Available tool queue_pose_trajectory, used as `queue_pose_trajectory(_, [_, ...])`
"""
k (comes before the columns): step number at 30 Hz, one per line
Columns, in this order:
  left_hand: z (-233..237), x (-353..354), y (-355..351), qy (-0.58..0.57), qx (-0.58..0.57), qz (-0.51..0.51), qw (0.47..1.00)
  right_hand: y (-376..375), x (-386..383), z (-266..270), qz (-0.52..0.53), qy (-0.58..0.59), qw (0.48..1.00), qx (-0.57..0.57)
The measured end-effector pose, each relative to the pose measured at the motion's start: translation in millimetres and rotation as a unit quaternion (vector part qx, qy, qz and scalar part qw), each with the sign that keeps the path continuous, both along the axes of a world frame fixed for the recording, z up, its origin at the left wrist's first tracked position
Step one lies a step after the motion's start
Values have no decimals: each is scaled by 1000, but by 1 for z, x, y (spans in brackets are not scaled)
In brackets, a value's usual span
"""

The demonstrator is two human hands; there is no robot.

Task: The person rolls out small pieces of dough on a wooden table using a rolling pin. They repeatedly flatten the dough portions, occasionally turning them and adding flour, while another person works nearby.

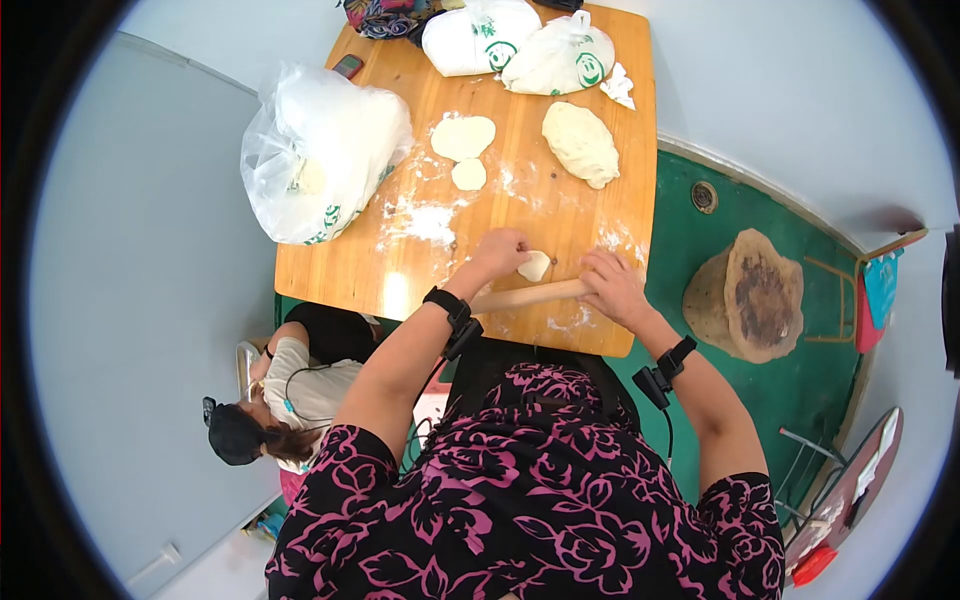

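Note:
Near the front edge of the table, my left hand pinches the left edge of a small flattened piece of dough. My right hand is closed over the right end of a wooden rolling pin. The pin lies just on the near side of the dough piece, and its left end is partly hidden under my left forearm. Farther back, a large lump of dough rests to the right. Flat rolled dough sheets lie left of it, with a small round wrapper touching them.
White flour dusts the wooden table. A large plastic bag stands at the left, and tied white bags sit at the back beside crumpled tissue. Another person sits at the left. A wood stump stands on the right.

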State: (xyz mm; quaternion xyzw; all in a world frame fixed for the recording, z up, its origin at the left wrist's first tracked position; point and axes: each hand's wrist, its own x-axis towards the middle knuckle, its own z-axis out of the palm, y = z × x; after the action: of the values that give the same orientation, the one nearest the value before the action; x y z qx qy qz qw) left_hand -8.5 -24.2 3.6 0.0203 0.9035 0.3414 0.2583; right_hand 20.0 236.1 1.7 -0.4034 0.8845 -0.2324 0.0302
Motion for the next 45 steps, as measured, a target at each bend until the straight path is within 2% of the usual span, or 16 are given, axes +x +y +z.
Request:
queue_pose_trajectory(5, [2,-7,13,-10,-2,-112,994,-14,-29,2,-7,20,999,29])
queue_pose_trajectory(9, [-2,-10,11,-28,45,-51,997,-21,-31,1,0,86,995,44])
queue_pose_trajectory(11, [2,-9,13,-44,42,-25,998,-18,-14,-1,-18,76,994,74])
queue_pose_trajectory(14, [-14,-10,12,7,22,-74,997,-11,0,-6,-33,67,993,89])
queue_pose_trajectory(18, [-8,-10,13,1,30,-38,999,-29,-30,-5,-79,90,983,138])
queue_pose_trajectory(20, [-9,-10,12,13,36,1,999,-38,-46,-5,-87,94,984,122])
queue_pose_trajectory(23, [-7,-13,11,-2,28,-12,1000,-36,-42,-3,-83,73,986,124])
queue_pose_trajectory(27, [-12,-11,13,-20,47,-8,999,-13,1,-7,-67,47,991,104])
queue_pose_trajectory(32, [0,-11,15,-28,17,-21,999,-31,-24,-1,-89,59,988,115])
queue_pose_trajectory(36, [-12,-16,16,-19,1,-51,998,-30,-19,6,-89,68,987,113])
queue_pose_trajectory(38, [-9,-14,17,-13,-2,-60,998,-15,3,-9,-85,77,990,82])
queue_pose_trajectory(41, [-6,-9,22,19,-59,-125,990,4,27,-14,-75,61,994,48])
queue_pose_trajectory(44, [-25,-7,14,-141,148,23,979,10,32,-9,-80,52,995,35])
queue_pose_trajectory(45, [-27,-5,11,-137,134,49,980,11,32,-7,-84,52,994,34])
